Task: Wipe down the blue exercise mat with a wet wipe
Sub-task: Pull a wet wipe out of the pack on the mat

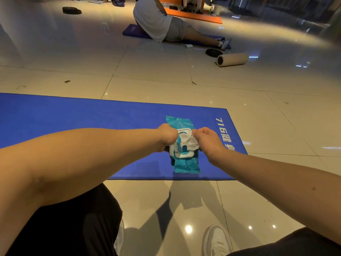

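On the right end of the blue exercise mat [92,117] lies a teal wipe pack [186,163], a white wet wipe [192,143] bunched at its opening, the left hand [166,137] curled against the pack's left side and the right hand [206,139] pinching the wipe.

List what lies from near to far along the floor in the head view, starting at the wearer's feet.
White shoe → blue exercise mat, wet wipe pack lying on it → beige foam roller → seated person on another blue mat → orange mat.
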{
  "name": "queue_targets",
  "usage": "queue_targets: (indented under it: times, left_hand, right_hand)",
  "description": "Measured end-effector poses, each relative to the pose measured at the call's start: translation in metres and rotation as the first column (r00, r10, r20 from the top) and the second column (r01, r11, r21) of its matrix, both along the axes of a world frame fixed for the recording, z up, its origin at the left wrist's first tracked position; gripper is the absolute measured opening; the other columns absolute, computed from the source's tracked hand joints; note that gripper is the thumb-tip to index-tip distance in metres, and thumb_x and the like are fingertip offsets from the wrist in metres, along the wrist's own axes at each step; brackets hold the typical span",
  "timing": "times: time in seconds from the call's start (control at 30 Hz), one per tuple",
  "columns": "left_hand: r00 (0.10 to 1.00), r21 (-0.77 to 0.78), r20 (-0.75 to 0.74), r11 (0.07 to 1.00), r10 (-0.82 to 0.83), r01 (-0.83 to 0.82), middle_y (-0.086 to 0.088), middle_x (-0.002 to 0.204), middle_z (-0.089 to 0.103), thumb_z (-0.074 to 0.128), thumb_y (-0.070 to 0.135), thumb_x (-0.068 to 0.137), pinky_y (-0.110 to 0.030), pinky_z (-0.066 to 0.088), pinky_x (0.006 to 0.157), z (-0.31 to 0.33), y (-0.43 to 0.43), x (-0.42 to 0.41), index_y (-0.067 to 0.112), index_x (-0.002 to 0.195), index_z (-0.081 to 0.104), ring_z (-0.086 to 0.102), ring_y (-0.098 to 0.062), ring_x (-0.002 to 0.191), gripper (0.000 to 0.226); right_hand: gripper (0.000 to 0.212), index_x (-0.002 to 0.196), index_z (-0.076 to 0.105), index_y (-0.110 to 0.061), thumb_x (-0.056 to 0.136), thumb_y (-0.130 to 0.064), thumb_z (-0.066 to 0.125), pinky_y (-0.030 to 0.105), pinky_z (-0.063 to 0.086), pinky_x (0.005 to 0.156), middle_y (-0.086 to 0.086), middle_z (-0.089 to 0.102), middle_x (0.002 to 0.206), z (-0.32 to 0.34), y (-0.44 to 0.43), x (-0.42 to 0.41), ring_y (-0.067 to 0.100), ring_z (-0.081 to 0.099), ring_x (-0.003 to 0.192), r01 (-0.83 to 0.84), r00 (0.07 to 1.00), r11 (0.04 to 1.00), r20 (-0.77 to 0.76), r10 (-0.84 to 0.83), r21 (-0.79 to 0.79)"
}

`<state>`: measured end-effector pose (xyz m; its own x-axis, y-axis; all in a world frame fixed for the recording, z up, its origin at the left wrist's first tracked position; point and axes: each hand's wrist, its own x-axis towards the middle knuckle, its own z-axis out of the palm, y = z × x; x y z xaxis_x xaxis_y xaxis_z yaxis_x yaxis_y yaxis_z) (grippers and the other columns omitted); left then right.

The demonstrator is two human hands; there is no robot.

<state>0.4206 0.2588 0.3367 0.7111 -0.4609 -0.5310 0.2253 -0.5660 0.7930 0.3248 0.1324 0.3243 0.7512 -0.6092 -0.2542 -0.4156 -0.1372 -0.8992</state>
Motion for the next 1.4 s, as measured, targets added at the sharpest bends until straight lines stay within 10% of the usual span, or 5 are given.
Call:
queue_targets:
  times: [0.3, 0.8, 1.0, 1.2, 1.4]
  left_hand:
    - [0.999, 0.015, 0.045, 0.999, 0.031, -0.032, -0.018, 0.091, 0.066, 0.034, 0.003, 0.096, -0.051, 0.061, 0.082, -0.002, 0.006, 0.006, 0.005, 0.099, 0.055, 0.071, -0.037, 0.085, 0.021]
    - [0.997, -0.126, 0.003, 0.989, -0.080, 0.080, -0.010, 0.102, 0.076, 0.083, 0.015, 0.074, -0.052, 0.062, 0.078, -0.009, 0.001, 0.004, 0.013, 0.110, 0.069, 0.075, -0.030, 0.091, 0.039]
    - [0.993, -0.094, 0.117, 0.996, 0.007, 0.004, -0.017, 0.103, 0.072, 0.076, 0.003, 0.081, -0.046, 0.063, 0.077, -0.005, 0.001, 0.004, 0.006, 0.106, 0.065, 0.072, -0.031, 0.088, 0.027]
    - [0.990, -0.024, 0.138, 0.999, 0.036, -0.033, -0.018, 0.107, 0.069, 0.072, 0.005, 0.084, -0.051, 0.061, 0.082, -0.007, 0.002, 0.009, 0.006, 0.110, 0.058, 0.070, -0.032, 0.094, 0.029]
    - [0.980, 0.031, 0.194, 0.998, 0.046, -0.053, -0.008, 0.090, 0.052, 0.059, 0.001, 0.091, -0.038, 0.050, 0.070, -0.007, 0.006, 0.012, 0.016, 0.092, 0.042, 0.056, -0.028, 0.086, 0.023]
  right_hand:
    - [0.018, 0.095, 0.070, -0.011, 0.080, -0.014, 0.080, 0.020, 0.050, 0.059, 0.005, 0.070, 0.088, -0.001, -0.002, -0.006, 0.016, 0.064, 0.077, -0.286, 0.957, 0.945, -0.103, 0.273, -0.156]
    - [0.036, 0.088, 0.074, -0.015, 0.097, -0.045, 0.058, 0.029, 0.049, 0.065, 0.004, 0.076, 0.083, 0.004, -0.006, 0.005, 0.017, 0.069, 0.076, 0.004, 1.000, 0.998, 0.008, -0.005, 0.063]
    - [0.043, 0.101, 0.075, -0.011, 0.097, -0.049, 0.056, 0.041, 0.055, 0.091, 0.007, 0.077, 0.097, 0.000, -0.010, 0.012, 0.025, 0.071, 0.097, -0.003, 1.000, 0.979, 0.030, -0.003, 0.201]
    - [0.038, 0.105, 0.069, -0.010, 0.098, -0.045, 0.056, 0.034, 0.056, 0.070, 0.008, 0.075, 0.099, 0.004, -0.008, 0.014, 0.022, 0.071, 0.086, 0.090, 0.990, 0.906, 0.062, -0.127, 0.414]
    - [0.040, 0.106, 0.067, -0.010, 0.098, -0.048, 0.054, 0.049, 0.056, 0.093, 0.014, 0.072, 0.108, 0.005, -0.010, 0.014, 0.032, 0.069, 0.104, 0.164, 0.986, 0.924, -0.019, -0.167, 0.344]
